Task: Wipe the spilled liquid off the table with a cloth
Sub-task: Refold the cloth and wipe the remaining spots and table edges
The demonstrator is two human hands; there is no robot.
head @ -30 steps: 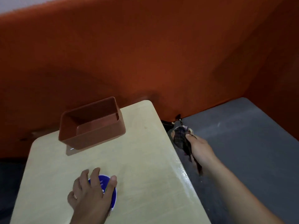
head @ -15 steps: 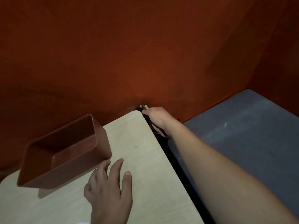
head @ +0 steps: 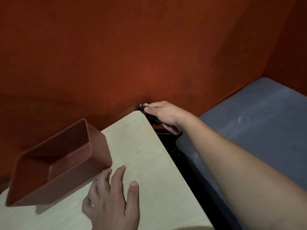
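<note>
My right hand (head: pixel 163 115) grips a dark crumpled cloth (head: pixel 153 119) at the far right corner of the pale wooden table (head: pixel 157 171), close against the orange wall. Most of the cloth is hidden inside my fist; a dark fold hangs below it beside the table edge. My left hand (head: pixel 113 201) rests flat on the tabletop near me, fingers spread, its fingertips close to the brown box. I cannot make out any liquid on the table surface.
A brown rectangular plastic box (head: pixel 56 163), empty, stands on the table at the left. A dark gap (head: pixel 187 166) runs along the table's right edge, and beyond it lies a grey surface (head: pixel 259 123). The orange wall (head: pixel 132 55) closes off the back.
My right hand carried the cloth from beside the table's right edge up to the far right corner. The view shifted forward, and the blue round object under my left hand went out of sight.
</note>
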